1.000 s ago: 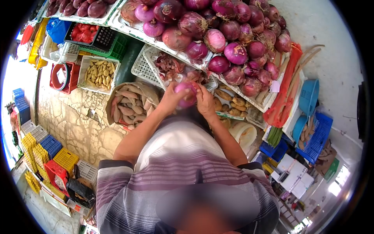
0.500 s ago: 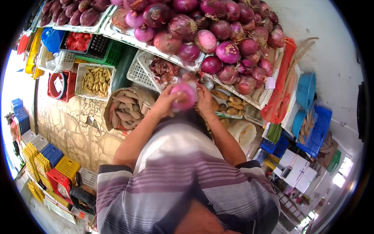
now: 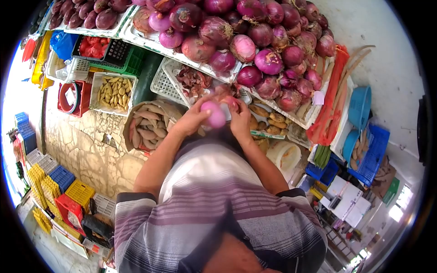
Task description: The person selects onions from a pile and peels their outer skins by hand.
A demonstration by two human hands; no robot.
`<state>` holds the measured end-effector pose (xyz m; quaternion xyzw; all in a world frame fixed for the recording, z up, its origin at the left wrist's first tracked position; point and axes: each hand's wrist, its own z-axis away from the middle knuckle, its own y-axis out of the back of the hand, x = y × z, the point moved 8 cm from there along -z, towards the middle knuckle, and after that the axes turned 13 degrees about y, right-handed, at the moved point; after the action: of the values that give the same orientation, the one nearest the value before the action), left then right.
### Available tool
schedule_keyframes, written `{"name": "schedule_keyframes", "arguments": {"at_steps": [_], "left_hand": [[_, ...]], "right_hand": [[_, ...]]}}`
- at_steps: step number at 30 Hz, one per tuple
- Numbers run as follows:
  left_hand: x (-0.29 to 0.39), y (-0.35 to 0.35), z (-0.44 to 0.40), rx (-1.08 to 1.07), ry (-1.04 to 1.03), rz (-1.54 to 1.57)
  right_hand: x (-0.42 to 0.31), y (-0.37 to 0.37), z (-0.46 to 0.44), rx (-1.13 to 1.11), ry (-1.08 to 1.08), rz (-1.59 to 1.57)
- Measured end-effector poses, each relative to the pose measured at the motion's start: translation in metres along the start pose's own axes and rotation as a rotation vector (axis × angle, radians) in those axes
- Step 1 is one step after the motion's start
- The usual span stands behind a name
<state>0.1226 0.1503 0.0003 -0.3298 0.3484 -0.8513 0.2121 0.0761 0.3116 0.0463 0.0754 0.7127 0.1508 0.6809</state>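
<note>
In front of my body, my left hand (image 3: 193, 119) is wrapped round a smooth pink-purple onion (image 3: 213, 114). Just right of it, my right hand (image 3: 238, 116) has its fingers bent together around something reddish, blurred, perhaps a piece of skin; I cannot make out what it is. Beyond both hands, a white crate (image 3: 175, 75) holds loose dry onion skins (image 3: 193, 81). Above that, a large heap of red onions (image 3: 268, 61) lies on white trays.
A sack of sweet potatoes (image 3: 149, 125) stands left of my hands. Potatoes (image 3: 275, 123) and a white bucket (image 3: 283, 154) are on the right. A red net (image 3: 330, 109) hangs by the tray. Further left is a crate of small yellowish roots (image 3: 114, 92).
The onion has turned in my left hand and now shows a smoother side. My right hand's fingers have drawn back slightly from it, with something reddish between them.
</note>
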Motion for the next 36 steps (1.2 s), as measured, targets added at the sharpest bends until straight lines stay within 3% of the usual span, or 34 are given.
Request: {"name": "schedule_keyframes", "arguments": {"at_steps": [3,8,15,18,21,24,25,27,29,32,33,36], "left_hand": [[-0.003,0.015,-0.012,0.177,-0.105,-0.227],[-0.015,0.019,-0.017,0.224,-0.055,-0.319],[-0.008,0.010,-0.005,0.211,-0.082,-0.332],[-0.016,0.018,-0.007,0.130,-0.076,-0.168],[-0.001,0.010,0.010,0.043,-0.041,0.047],[0.001,0.016,0.010,0.054,-0.061,0.069],[0.003,0.016,0.010,0.083,-0.069,0.024],[0.003,0.021,0.005,0.098,-0.078,0.021],[-0.003,0.034,0.000,0.127,-0.089,0.070],[-0.010,0.052,-0.004,0.193,-0.074,0.224],[-0.010,0.052,-0.001,0.224,-0.053,0.286],[-0.015,0.061,0.003,0.278,0.019,0.431]], "right_hand": [[-0.002,-0.004,0.006,-0.047,0.034,-0.001],[0.000,-0.012,0.005,-0.135,0.023,-0.050],[0.024,-0.003,-0.007,0.082,-0.149,-0.244],[0.048,-0.007,-0.002,0.127,-0.234,-0.369],[0.099,-0.002,0.009,0.195,-0.492,-0.437],[0.110,-0.011,0.000,-0.067,-0.268,-0.301],[0.130,-0.013,0.004,-0.133,-0.349,-0.204],[0.143,-0.008,0.005,-0.168,-0.202,0.025],[0.096,-0.002,0.007,-0.149,-0.097,0.262],[0.044,-0.008,0.018,-0.119,-0.089,0.280],[0.049,-0.011,0.022,-0.118,-0.180,0.208],[0.055,-0.006,0.024,-0.087,-0.185,0.247]]}}
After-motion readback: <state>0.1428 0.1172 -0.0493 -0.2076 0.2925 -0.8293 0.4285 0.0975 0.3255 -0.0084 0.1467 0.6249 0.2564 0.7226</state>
